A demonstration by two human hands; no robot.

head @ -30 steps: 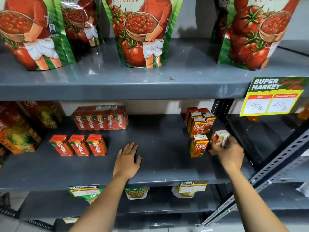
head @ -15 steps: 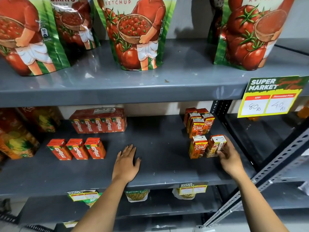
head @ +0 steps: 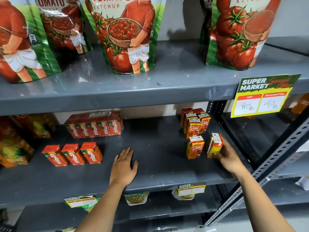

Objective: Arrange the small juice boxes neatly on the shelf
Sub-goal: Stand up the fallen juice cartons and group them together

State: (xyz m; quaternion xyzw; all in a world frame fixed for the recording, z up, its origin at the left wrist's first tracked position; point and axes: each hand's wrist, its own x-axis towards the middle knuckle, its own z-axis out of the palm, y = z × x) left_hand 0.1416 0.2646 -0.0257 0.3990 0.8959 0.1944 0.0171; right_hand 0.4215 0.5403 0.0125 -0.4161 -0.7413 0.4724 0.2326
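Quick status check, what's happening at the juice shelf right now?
Left hand flat on shelf, empty. Right hand gripping juice box beside front Real box. Nothing blocking.

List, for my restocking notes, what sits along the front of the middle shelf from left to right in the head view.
Three small red Maaza juice boxes → left hand flat on the grey shelf → upright orange Real juice box → tilted orange juice box held by the right hand.

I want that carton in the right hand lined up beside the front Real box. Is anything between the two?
Nothing visible. The right hand holds the carton, turned at an angle, just right of the front Real box; only a narrow strip of bare shelf separates them. The left hand rests flat, well to the left.
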